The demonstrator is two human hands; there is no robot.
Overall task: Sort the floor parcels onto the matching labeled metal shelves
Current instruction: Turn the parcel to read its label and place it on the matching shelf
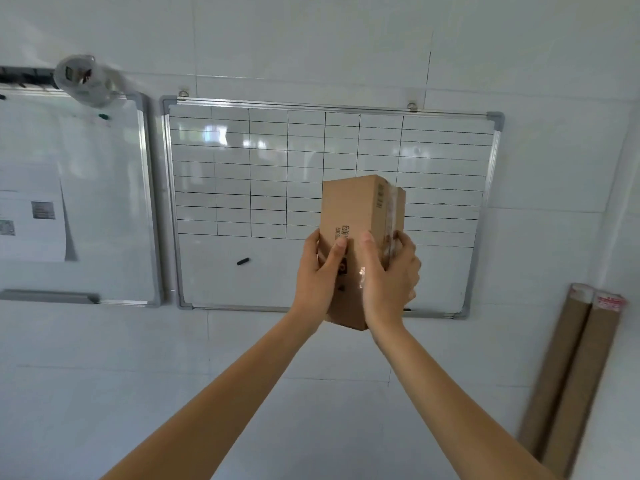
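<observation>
A small brown cardboard parcel, sealed with clear tape along its right edge, is held upright at arm's length in front of a white tiled wall. My left hand grips its lower left side, thumb across the front face. My right hand grips the lower right side, fingers curled round the taped edge. Print shows on the front face, too blurred to read. No shelves or floor parcels are in view.
A gridded whiteboard hangs on the wall behind the parcel, a black marker stuck to it. A second whiteboard with papers hangs to the left. Two brown cardboard tubes lean against the wall at right.
</observation>
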